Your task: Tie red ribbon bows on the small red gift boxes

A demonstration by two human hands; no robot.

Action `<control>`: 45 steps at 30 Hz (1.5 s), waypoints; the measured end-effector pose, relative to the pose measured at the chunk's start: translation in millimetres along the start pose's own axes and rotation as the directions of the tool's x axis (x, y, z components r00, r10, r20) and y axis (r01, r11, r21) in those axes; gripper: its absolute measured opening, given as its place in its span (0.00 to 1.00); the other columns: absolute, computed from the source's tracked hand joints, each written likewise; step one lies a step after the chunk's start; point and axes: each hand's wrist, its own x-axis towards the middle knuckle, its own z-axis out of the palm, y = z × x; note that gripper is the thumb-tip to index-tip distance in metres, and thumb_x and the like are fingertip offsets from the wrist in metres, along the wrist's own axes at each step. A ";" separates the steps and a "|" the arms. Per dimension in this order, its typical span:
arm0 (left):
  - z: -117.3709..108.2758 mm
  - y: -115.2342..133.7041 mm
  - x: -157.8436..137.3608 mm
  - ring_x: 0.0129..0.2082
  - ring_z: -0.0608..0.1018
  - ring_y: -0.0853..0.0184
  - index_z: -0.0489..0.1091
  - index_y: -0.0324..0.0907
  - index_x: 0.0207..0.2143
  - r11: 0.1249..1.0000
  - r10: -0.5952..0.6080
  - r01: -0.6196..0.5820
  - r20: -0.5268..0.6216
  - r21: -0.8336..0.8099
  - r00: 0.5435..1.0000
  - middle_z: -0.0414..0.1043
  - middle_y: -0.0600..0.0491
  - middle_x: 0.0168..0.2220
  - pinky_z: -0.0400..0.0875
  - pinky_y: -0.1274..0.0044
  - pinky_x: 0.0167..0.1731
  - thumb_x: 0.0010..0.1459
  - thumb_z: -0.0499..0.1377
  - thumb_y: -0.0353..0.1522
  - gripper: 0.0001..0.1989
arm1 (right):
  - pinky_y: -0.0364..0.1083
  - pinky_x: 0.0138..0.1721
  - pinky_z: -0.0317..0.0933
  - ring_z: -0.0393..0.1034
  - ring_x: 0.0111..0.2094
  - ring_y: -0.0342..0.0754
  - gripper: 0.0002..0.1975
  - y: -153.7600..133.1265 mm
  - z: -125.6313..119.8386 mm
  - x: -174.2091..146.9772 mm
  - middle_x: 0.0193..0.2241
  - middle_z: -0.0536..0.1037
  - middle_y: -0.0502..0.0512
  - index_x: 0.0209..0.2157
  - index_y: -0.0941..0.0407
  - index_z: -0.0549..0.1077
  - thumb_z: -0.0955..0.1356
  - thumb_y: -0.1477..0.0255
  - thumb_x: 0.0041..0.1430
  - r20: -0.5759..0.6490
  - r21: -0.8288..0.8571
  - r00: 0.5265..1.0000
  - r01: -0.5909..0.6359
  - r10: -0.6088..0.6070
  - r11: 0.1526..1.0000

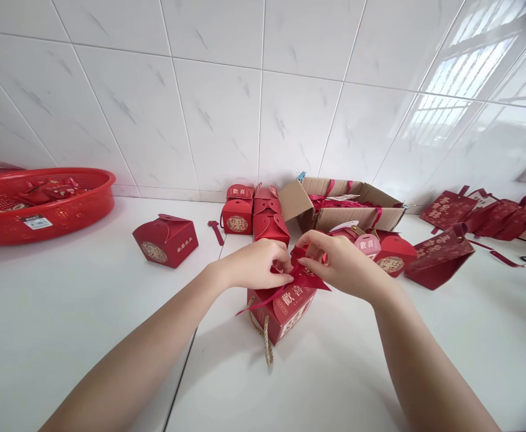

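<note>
A red gift box [274, 318] with gold and white lettering stands on the white table in front of me, a twisted rope handle [267, 342] hanging down its near side. Across its top lies a dark red ribbon [265, 300], one tail trailing off to the left. My left hand [263, 264] pinches the ribbon just above the box's top. Close by on the right, my right hand [335, 261] has its thumb and forefinger closed on the ribbon too. The fingers partly hide the ribbon between them, so I cannot tell whether it is knotted.
Small red boxes [238, 216] line the wall, and another red box [166, 240] sits at left. A red plastic basket [105, 207] holds red packets. An open cardboard carton [357, 217] with ribbons stands behind my right hand. Red bags [450, 210] stretch along the right.
</note>
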 end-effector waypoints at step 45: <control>-20.5 -10.6 -10.8 0.31 0.72 0.65 0.69 0.43 0.31 0.967 -0.250 0.246 0.067 0.070 0.966 0.72 0.51 0.35 0.60 0.76 0.25 0.57 0.50 0.44 0.15 | 0.45 0.36 0.65 0.70 0.40 0.48 0.12 13.0 2.0 9.0 0.40 0.77 0.51 0.44 0.50 0.70 0.63 0.65 0.59 0.077 0.146 0.996 -0.054 0.043 0.988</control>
